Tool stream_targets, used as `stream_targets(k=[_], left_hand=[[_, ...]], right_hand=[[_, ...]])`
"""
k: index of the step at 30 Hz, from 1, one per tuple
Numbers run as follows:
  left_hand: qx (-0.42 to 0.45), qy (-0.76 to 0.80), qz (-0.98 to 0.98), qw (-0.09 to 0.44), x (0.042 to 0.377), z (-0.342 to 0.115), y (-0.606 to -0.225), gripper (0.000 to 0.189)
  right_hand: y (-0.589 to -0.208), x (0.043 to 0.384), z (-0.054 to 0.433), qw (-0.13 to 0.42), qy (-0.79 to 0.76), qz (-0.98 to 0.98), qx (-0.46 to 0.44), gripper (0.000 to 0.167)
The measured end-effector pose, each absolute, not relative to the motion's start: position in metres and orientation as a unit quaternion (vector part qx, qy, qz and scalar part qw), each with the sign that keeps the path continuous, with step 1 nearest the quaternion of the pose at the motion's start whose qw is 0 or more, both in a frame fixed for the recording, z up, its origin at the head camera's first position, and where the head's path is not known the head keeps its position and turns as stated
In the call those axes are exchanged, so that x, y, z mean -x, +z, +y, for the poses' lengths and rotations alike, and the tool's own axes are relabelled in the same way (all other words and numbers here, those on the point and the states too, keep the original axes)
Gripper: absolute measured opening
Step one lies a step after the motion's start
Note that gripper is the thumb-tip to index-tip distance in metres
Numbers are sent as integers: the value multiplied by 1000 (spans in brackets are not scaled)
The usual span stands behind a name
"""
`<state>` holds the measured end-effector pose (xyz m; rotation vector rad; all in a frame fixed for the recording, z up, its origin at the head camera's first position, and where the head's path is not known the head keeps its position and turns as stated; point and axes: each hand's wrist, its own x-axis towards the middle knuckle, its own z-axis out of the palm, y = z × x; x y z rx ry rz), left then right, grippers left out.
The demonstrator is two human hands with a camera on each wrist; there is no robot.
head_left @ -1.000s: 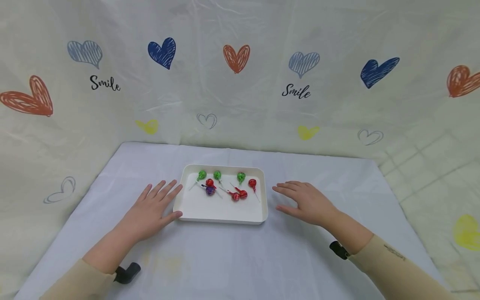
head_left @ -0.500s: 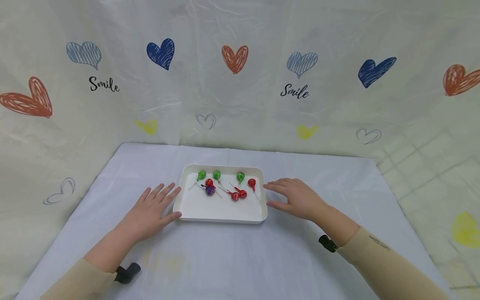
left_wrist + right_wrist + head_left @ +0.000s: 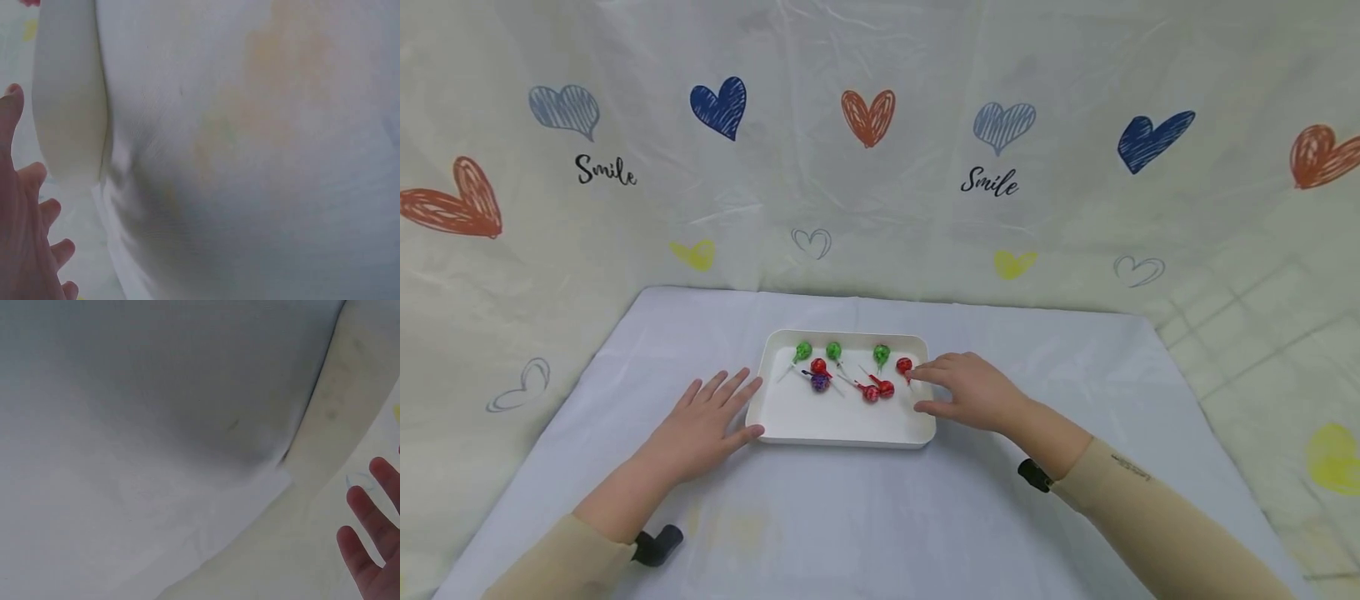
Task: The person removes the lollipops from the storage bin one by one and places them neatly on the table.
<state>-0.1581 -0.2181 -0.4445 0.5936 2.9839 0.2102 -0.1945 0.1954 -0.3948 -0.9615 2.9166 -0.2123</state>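
In the head view, a shallow white tray lies on the table with several wrapped lollipops in its far half. Green lollipops line the back, and a purple lollipop sits beside a red one. Two more red lollipops lie close together near the middle. My right hand reaches over the tray's right rim, fingers extended, fingertips overlapping the stick of the rightmost red lollipop. My left hand is spread flat at the tray's left edge, holding nothing. Both wrist views show loosely extended fingers and no lollipop in them.
A white cloth covers the table around the tray. Behind and at the sides hangs a pale curtain printed with hearts and "Smile". A small black device sticks out at the left cuff, another at the right cuff.
My right hand has moved left, from beside the tray to over its right rim by the red lollipop. My left hand and the lollipops stay about where they were.
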Motion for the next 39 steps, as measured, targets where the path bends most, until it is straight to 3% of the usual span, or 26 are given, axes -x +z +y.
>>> stream_targets(k=[21, 39], left_hand=[[-193, 66, 978, 49, 159, -218, -453, 86], [-189, 64, 979, 49, 159, -217, -452, 85]], right_hand=[[-398, 229, 156, 72, -20, 934, 348, 38], [-416, 244, 136, 104, 18, 943, 315, 29]])
